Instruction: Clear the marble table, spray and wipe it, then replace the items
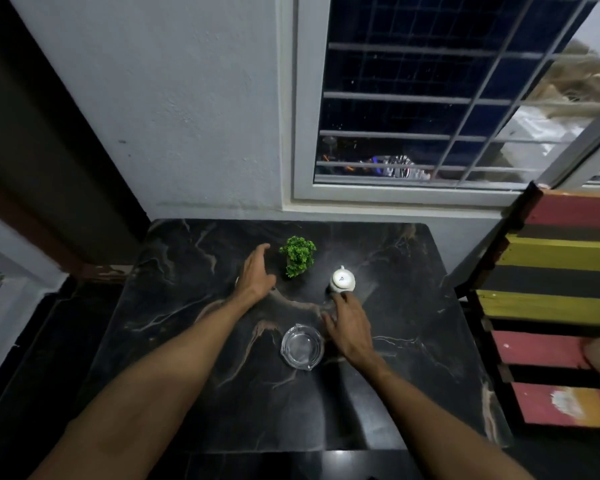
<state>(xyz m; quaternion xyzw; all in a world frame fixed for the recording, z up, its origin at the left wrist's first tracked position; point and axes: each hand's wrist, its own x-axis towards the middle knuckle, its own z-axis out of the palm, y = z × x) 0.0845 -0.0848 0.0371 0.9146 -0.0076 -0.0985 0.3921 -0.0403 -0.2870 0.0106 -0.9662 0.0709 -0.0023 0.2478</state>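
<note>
Marble worktop [413, 306] bearing plant [298, 255], white jug [342, 280] and glass ashtray [302, 346]. Left hand [257, 271], fingers loose and empty, lies beside the plant; right hand [349, 329], fingers extended, touches the jug's base. Advisable: grasp each low and lift vertically, clear of the ashtray.

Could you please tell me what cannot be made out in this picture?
Head view:
- Small object beside the left hand: mostly hidden behind that hand.
- Mark on the white pot: too small to read.
- Plant: its base is hidden under its leaves.
- Right hand: blurred; contact with the pot unclear.
</note>
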